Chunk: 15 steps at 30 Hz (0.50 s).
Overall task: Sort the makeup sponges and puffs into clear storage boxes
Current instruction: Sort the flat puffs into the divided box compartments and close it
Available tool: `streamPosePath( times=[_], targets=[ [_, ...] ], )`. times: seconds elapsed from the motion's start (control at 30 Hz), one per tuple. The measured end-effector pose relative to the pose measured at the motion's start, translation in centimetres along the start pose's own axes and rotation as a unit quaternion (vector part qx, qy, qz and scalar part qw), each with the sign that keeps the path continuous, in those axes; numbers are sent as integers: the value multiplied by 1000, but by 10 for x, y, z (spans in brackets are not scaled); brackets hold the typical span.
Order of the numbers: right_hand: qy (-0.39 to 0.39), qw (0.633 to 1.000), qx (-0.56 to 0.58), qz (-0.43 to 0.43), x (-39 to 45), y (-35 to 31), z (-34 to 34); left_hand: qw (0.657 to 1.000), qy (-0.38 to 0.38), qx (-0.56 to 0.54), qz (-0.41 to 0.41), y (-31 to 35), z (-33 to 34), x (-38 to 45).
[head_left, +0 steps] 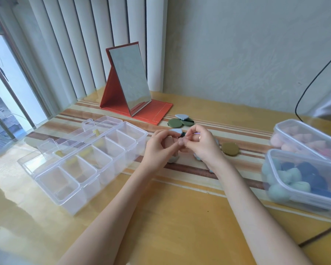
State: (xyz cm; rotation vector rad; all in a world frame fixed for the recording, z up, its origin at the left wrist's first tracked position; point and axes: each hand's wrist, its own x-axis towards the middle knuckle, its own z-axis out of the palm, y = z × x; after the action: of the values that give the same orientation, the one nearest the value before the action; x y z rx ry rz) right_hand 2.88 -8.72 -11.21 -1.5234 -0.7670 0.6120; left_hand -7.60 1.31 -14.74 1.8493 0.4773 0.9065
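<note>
Head view: left hand (pixel 161 144) and right hand (pixel 199 142) pinch a light, soft, flat blue puff (pixel 176 131) together; its edges seem the best hold.

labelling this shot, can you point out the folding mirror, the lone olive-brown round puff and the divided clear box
folding mirror (pixel 130 79), head view, middle of the glass
olive-brown round puff (pixel 230 148), head view, centre of its top face
divided clear box (pixel 136 142), head view, right end wall

Hidden and cut-off parts

My hands covered most of the puffs (pixel 175 131) I held; the frame edge cut the blue-sponge box (pixel 287 196).
</note>
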Motion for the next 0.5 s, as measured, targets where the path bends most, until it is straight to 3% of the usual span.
streamPosePath(
  times=[0.03, 0.1, 0.2, 0.27, 0.33, 0.4, 0.5],
  targets=[
    [5, 1000, 2, 13, 0, 5, 0, 999, 31, -8, 15, 2, 0, 0],
    [13, 990, -142, 5, 2, 16, -1, 994, 92, 4, 56, 7, -4, 0],
    [-76, 941, -328, -21, 0, 26, 13, 982, 137, 63, 112, 9, -9, 1],
    [-106, 925, -363, -37, -1, 26, 24, 980, 147, 89, 103, 8, -10, 0],
    [-121, 940, -317, -22, 0, 21, 27, 979, 154, 101, 86, 7, -9, -2],
    [-84, 958, -272, -19, 2, 17, 22, 978, 157, 112, 85, 8, -8, -3],
    [87, 944, -304, -93, 8, 16, 5, 975, 154, 121, 101, 10, -7, -5]
  ],
)
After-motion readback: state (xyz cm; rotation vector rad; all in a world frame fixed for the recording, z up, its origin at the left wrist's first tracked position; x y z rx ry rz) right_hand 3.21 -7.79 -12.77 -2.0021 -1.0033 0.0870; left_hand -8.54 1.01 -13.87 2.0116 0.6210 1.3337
